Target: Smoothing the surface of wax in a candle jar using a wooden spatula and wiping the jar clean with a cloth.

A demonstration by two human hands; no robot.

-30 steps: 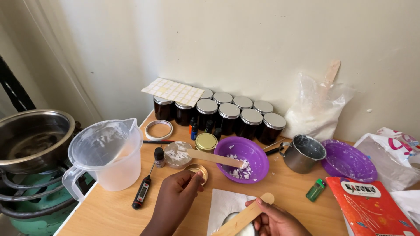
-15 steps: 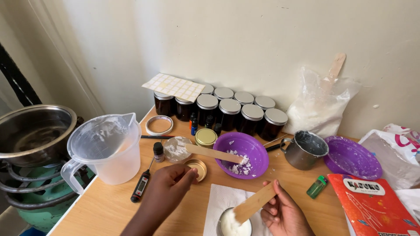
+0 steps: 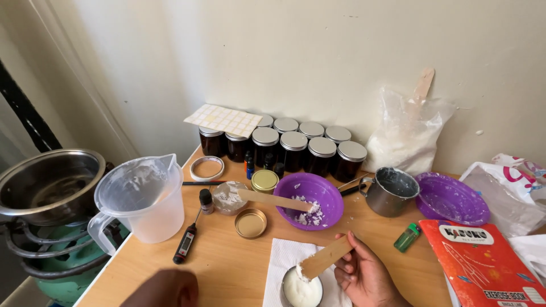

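My right hand (image 3: 364, 273) pinches a flat wooden stick (image 3: 326, 257) between thumb and fingers, held slanted with its lower end dipped into a small round tin (image 3: 301, 290) near the front edge of the table. The stick is pale, broad and thin, and its low tip is smeared white. The tin is filled with smooth white cream and stands on a white paper napkin (image 3: 284, 257). My left hand (image 3: 165, 289) rests low at the front edge, holding nothing, but I cannot tell how its fingers lie since only part of it shows.

Behind the tin sits a purple bowl (image 3: 310, 199) with white crumbs at its bottom and a second wooden stick (image 3: 273, 199) laid across its rim. Beside it are a gold lid (image 3: 251, 223), a small metal pot (image 3: 391, 190) coated grey-white inside, and a purple plate (image 3: 452, 199). A clear measuring jug (image 3: 142, 199) stands at the left, frosted white within, with a black probe thermometer (image 3: 186, 241) next to it. Dark jars (image 3: 307, 150) with silver lids line the wall, near a plastic bag (image 3: 406, 136) of white flakes.

The table (image 3: 227, 267) is light wood, set against a cream wall. A steel pan (image 3: 48, 185) sits on a green gas burner at the left
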